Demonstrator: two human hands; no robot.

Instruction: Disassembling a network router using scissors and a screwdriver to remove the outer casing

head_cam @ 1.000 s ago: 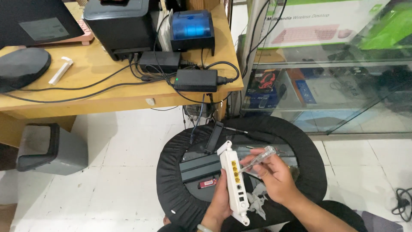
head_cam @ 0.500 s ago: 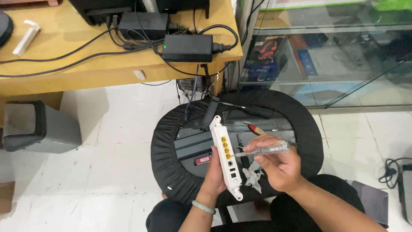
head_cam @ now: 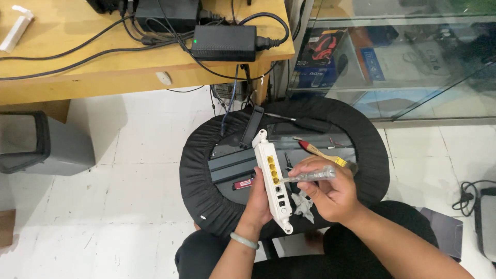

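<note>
The left hand (head_cam: 258, 199) is clamped around a long white plastic router (head_cam: 272, 178) with yellow ports, holding it edge-up above a round black padded stool (head_cam: 199, 181). The right hand (head_cam: 330, 194) is closed on a clear-handled screwdriver (head_cam: 310, 176), whose tip touches the router's port side. A red-and-yellow-handled screwdriver (head_cam: 321, 152) lies on the stool, just beyond the right hand.
</note>
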